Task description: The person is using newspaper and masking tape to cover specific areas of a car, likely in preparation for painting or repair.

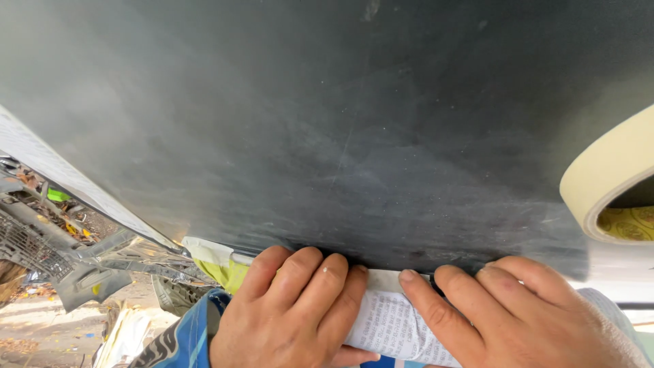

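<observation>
Fingers flat, my left hand [289, 310] and right hand [507, 317] press newspaper [392, 327] against the dark panel's [327, 136] lower edge, gripping nothing; masking tape roll [606, 180] sits right; firm, even pressure should seat it cleanly

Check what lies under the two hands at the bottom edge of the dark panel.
Under the left hand and right hand lies printed newspaper, pressed along the lower edge of the dark panel. A pale tape strip shows between the fingers. The hands cover the rest of the paper's edge.
</observation>
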